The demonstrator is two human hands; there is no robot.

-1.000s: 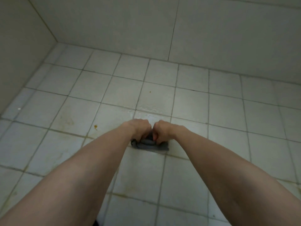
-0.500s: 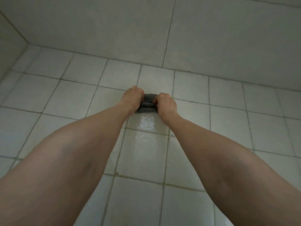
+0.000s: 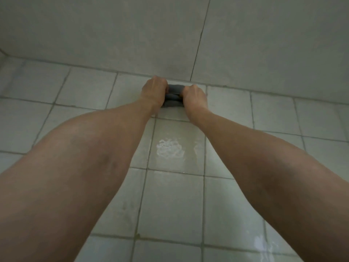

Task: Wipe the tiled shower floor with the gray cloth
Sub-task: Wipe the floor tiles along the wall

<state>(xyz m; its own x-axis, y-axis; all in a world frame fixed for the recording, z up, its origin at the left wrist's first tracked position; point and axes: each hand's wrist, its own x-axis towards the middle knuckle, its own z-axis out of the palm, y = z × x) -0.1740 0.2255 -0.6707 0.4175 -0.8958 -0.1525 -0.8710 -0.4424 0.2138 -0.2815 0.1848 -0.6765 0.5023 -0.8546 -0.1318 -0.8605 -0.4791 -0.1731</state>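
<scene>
The gray cloth (image 3: 174,96) is bunched on the tiled shower floor (image 3: 88,87), right at the foot of the back wall. My left hand (image 3: 154,89) grips its left end with curled fingers. My right hand (image 3: 193,95) grips its right end the same way. Both arms are stretched far forward. Only a dark strip of cloth shows between the two fists. A wet, shiny streak (image 3: 171,148) runs back from the cloth toward me.
The back wall (image 3: 264,44) of large pale tiles rises just past the hands. A side wall corner (image 3: 2,53) shows at far left. Dark grout lines cross the floor, and another wet patch (image 3: 261,244) glistens at lower right.
Both hands have pushed the cloth forward across several tiles, from mid-floor to the base of the back wall. A wet trail now lies behind it.
</scene>
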